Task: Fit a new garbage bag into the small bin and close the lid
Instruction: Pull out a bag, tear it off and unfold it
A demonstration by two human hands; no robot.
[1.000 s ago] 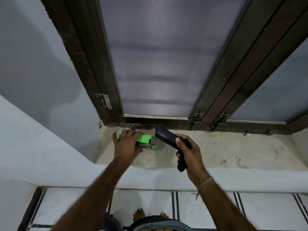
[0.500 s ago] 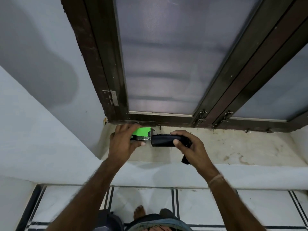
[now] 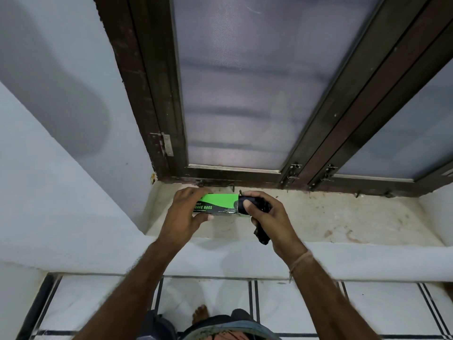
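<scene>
Your right hand [image 3: 267, 217] is curled around a black roll of garbage bags [image 3: 255, 207], thumb pressed on its left end, which sits at or just inside the open right end of a green and black box [image 3: 218, 204]. A loose dark tail of plastic hangs from the near side of that hand; whether it is a separate torn-off bag is hard to tell. Your left hand [image 3: 186, 212] clamps the box's left half, fingers over the far edge and thumb on the near face, where the words "BAGE BAGS" can be read. Both hands hold box and roll just above a pale, stained window sill [image 3: 343, 217], in front of a dark wooden window frame [image 3: 245, 173] with frosted panes. Nearer to you the sill drops to a white wall ledge, then a tiled floor [image 3: 294, 303] where your bare toes show. No bin or lid is in view. Judging from this, the task is at its very start: a bag must yet be freed, opened, fitted into the bin, and the lid closed.
</scene>
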